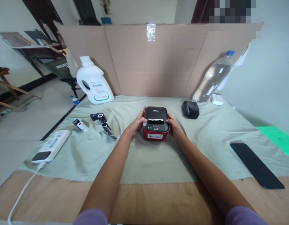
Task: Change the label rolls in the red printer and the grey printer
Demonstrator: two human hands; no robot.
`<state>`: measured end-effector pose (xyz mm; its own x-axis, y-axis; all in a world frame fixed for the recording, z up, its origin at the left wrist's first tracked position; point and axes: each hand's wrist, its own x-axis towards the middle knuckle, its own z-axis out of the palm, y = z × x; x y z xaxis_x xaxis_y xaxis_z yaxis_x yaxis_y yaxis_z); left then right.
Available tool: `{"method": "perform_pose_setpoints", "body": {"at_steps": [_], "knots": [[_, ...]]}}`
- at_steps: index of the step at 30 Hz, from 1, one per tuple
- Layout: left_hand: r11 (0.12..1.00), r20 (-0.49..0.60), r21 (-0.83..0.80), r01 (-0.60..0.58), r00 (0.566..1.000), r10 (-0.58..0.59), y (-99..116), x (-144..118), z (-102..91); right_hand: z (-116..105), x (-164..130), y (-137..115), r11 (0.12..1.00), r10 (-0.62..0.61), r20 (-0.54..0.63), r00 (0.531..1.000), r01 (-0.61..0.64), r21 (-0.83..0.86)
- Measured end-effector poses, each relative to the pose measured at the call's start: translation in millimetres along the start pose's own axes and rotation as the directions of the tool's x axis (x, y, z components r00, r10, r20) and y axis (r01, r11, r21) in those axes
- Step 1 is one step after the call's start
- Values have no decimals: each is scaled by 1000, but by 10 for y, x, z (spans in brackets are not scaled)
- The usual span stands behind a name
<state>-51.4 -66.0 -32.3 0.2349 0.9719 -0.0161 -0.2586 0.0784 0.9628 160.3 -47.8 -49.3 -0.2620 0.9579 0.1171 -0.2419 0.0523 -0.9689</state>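
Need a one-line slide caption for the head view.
Both hands, left hand and right hand, grip a red-and-black label printer on a cloth-covered table.

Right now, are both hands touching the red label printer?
Touching. The head view shows the left hand and right hand pressed against opposite sides of the red label printer.

A small printer [156, 123] with a black lid and red base sits on a pale green cloth [144, 159]. Nearby: a white detergent jug [94, 81] with green label trim, a clear bottle [213, 79] capped blue, a black phone [257, 165], brown cardboard [156, 62] and purple sleeves [242, 217].
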Motion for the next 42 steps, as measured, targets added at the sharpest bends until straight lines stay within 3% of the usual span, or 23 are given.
{"method": "perform_pose_setpoints", "body": {"at_steps": [7, 16, 26, 31, 34, 36, 38, 42], "knots": [[998, -16, -53, -23, 1000, 23, -106, -59, 37, 17, -13, 67, 999, -18, -7, 1000, 19, 42], [961, 1, -259, -95, 995, 98, -150, -38, 26, -3, -25, 144, 981, -65, -14, 998, 67, 184], [970, -36, -222, -103, 995, 98, -174, -7, 32, -13, 12, 88, 988, 9, -15, 1000, -7, 156], [988, -64, -136, -71, 996, 63, -105, -53, 2, -52, -41, 148, 995, -94, -35, 995, 95, 18], [998, -230, -25, 56, 971, -61, -42, -161, 35, -165, -217, 177, 975, -148, 24, 989, 150, -167], [994, -335, 19, 105, 938, -92, -19, -234, 97, -232, -361, 189, 923, -172, 131, 976, 206, -324], [997, -363, 34, 74, 930, -57, -1, -269, 153, -241, -448, 192, 834, -223, 201, 954, 294, -468], [999, -385, 34, -25, 922, 36, 161, -190, 35, 8, -220, 164, 705, -342, 232, 911, 412, -578]]}}
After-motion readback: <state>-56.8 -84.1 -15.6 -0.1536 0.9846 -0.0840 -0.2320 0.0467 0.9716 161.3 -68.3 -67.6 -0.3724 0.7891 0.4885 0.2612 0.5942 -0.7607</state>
